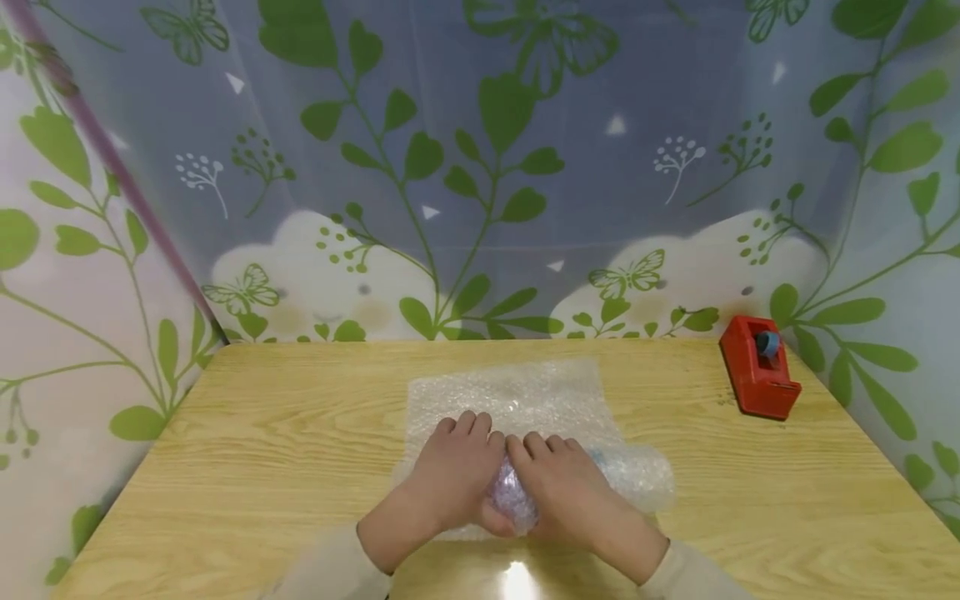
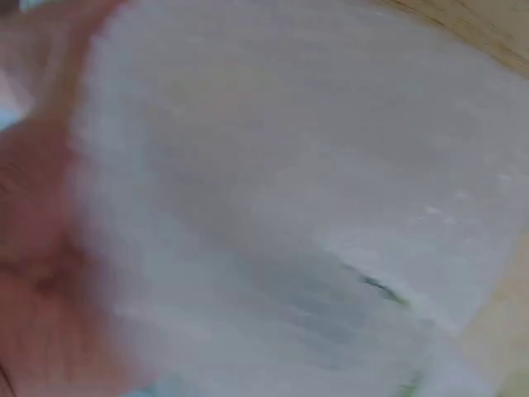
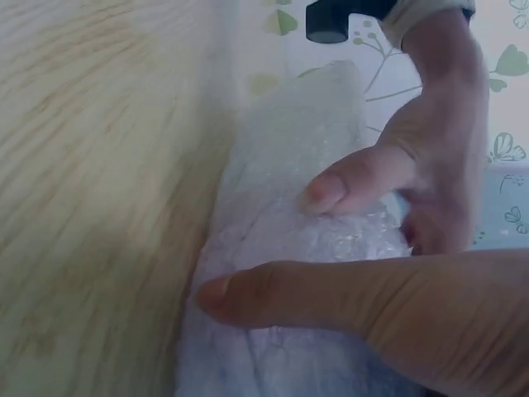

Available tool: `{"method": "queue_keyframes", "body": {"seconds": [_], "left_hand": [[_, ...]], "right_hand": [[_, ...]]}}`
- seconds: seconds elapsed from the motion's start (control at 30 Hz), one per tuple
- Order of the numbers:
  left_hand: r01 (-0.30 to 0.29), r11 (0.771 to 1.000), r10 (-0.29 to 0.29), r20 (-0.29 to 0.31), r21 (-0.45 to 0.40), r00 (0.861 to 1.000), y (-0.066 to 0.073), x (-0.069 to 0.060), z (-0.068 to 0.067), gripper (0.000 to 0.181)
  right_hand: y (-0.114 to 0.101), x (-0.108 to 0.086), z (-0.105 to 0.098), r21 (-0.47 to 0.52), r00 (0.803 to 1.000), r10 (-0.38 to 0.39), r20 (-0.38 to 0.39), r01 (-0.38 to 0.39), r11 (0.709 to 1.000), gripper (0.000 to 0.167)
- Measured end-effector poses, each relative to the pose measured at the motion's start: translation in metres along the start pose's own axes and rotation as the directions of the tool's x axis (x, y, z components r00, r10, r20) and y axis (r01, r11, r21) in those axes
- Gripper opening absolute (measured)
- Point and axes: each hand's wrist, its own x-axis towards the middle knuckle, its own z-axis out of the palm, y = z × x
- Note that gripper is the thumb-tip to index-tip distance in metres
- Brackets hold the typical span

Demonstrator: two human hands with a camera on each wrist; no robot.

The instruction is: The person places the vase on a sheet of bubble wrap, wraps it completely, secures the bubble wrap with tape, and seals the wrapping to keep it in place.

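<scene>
A bundle rolled in clear bubble wrap (image 1: pixel 513 500) lies crosswise under both hands near the middle of the table. Its middle looks purplish, and a little blue shows near its right end; what is inside cannot be made out. My left hand (image 1: pixel 456 473) grips the bundle's left part, fingers over the top and thumb on the near side. Close beside it my right hand (image 1: pixel 564 493) holds the bundle further right. The right wrist view shows both thumbs pressing on the wrap (image 3: pixel 289 231). Beyond the hands, the unrolled bubble wrap sheet (image 1: pixel 517 392) lies flat.
A red tape dispenser (image 1: pixel 761 371) with a small blue roll stands at the table's back right. Patterned curtain (image 1: pixel 465 167) with leaves and butterflies closes off the back and sides of the wooden table (image 1: pixel 285 433). The left wrist view is blurred.
</scene>
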Motion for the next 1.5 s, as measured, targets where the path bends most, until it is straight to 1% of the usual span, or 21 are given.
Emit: {"method": "queue_keyframes", "body": {"seconds": [0.07, 0.13, 0.23, 0.27, 0.3, 0.37, 0.43, 0.5, 0.53, 0.6, 0.7, 0.77, 0.83, 0.9, 1.0, 1.07, 1.13, 1.17, 1.27, 1.37, 1.5], "left_hand": [[-0.016, 0.995, 0.027, -0.107, 0.100, 0.994, 0.006, -0.005, -0.001, 0.085], [-0.008, 0.987, 0.037, -0.175, 0.163, 0.984, 0.010, -0.008, 0.000, 0.083], [0.004, 0.987, 0.032, -0.224, 0.160, 0.974, 0.012, -0.011, 0.005, 0.084], [0.007, 0.989, 0.027, -0.228, 0.148, 0.973, 0.012, -0.012, 0.008, 0.085], [0.008, 0.990, 0.023, -0.227, 0.137, 0.974, 0.012, -0.012, 0.010, 0.087], [0.008, 0.994, 0.017, -0.219, 0.113, 0.976, 0.012, -0.013, 0.014, 0.089], [0.004, 0.997, 0.011, -0.207, 0.074, 0.978, 0.012, -0.014, 0.017, 0.090], [0.003, 1.000, 0.004, -0.197, 0.031, 0.980, 0.012, -0.016, 0.019, 0.090], [0.003, 1.000, -0.002, -0.191, 0.008, 0.982, 0.012, -0.017, 0.019, 0.090], [0.008, 0.999, -0.013, -0.184, -0.031, 0.983, 0.012, -0.018, 0.019, 0.089], [0.021, 0.996, -0.034, -0.151, -0.082, 0.988, 0.013, -0.019, 0.019, 0.086], [0.030, 0.992, -0.045, -0.115, -0.126, 0.992, 0.012, -0.020, 0.019, 0.084], [0.035, 0.984, -0.048, -0.069, -0.177, 0.996, 0.010, -0.020, 0.019, 0.085], [0.038, 0.971, -0.043, -0.018, -0.235, 0.999, 0.008, -0.020, 0.018, 0.086], [0.039, 0.939, -0.020, 0.060, -0.342, 0.998, 0.003, -0.019, 0.017, 0.087], [0.047, 0.909, -0.004, 0.104, -0.414, 0.995, 0.001, -0.018, 0.017, 0.086], [0.051, 0.878, 0.015, 0.134, -0.475, 0.991, -0.001, -0.017, 0.017, 0.084], [0.052, 0.865, 0.024, 0.144, -0.500, 0.989, -0.002, -0.016, 0.016, 0.083], [0.051, 0.834, 0.050, 0.168, -0.550, 0.985, -0.005, -0.013, 0.017, 0.078], [0.065, 0.809, 0.066, 0.200, -0.585, 0.978, -0.008, -0.010, 0.018, 0.071], [0.105, 0.787, 0.068, 0.254, -0.608, 0.965, -0.011, -0.008, 0.017, 0.067]], "right_hand": [[0.000, 0.002, -0.001, -0.037, 1.000, -0.013, -0.019, 0.012, 0.999, 0.075], [0.000, 0.004, -0.001, -0.049, 1.000, -0.014, -0.022, 0.013, 0.999, 0.072], [-0.001, 0.007, -0.004, -0.039, 1.000, -0.002, 0.011, 0.002, 0.999, 0.068], [-0.001, 0.009, -0.005, -0.026, 0.999, 0.003, 0.033, -0.002, 1.000, 0.069], [-0.001, 0.010, -0.006, -0.011, 0.998, -0.001, 0.059, 0.001, 1.000, 0.064], [0.000, 0.014, -0.010, 0.056, 0.990, -0.007, 0.142, -0.001, 0.998, 0.064], [0.002, 0.017, -0.014, 0.155, 0.970, -0.023, 0.244, -0.016, 0.988, 0.063], [0.004, 0.020, -0.017, 0.249, 0.944, -0.038, 0.329, -0.048, 0.967, 0.065], [0.005, 0.021, -0.019, 0.287, 0.929, -0.035, 0.368, -0.078, 0.955, 0.073], [0.006, 0.023, -0.020, 0.318, 0.913, -0.037, 0.406, -0.103, 0.942, 0.074], [0.005, 0.024, -0.021, 0.316, 0.903, -0.030, 0.429, -0.119, 0.941, 0.073], [0.005, 0.025, -0.021, 0.312, 0.895, -0.030, 0.445, -0.124, 0.942, 0.073], [0.005, 0.027, -0.022, 0.320, 0.880, -0.034, 0.474, -0.136, 0.938, 0.072], [0.006, 0.030, -0.022, 0.349, 0.858, -0.055, 0.510, -0.147, 0.926, 0.072], [0.011, 0.036, -0.023, 0.448, 0.806, -0.119, 0.580, -0.194, 0.873, 0.070], [0.015, 0.039, -0.022, 0.507, 0.771, -0.164, 0.615, -0.228, 0.832, 0.068], [0.018, 0.040, -0.021, 0.547, 0.745, -0.193, 0.638, -0.262, 0.795, 0.066], [0.020, 0.041, -0.021, 0.559, 0.739, -0.205, 0.642, -0.268, 0.785, 0.065], [0.023, 0.042, -0.018, 0.603, 0.735, -0.242, 0.634, -0.272, 0.750, 0.058], [0.026, 0.043, -0.015, 0.644, 0.730, -0.279, 0.624, -0.279, 0.713, 0.051], [0.029, 0.045, -0.012, 0.668, 0.720, -0.295, 0.628, -0.303, 0.680, 0.048]]}}
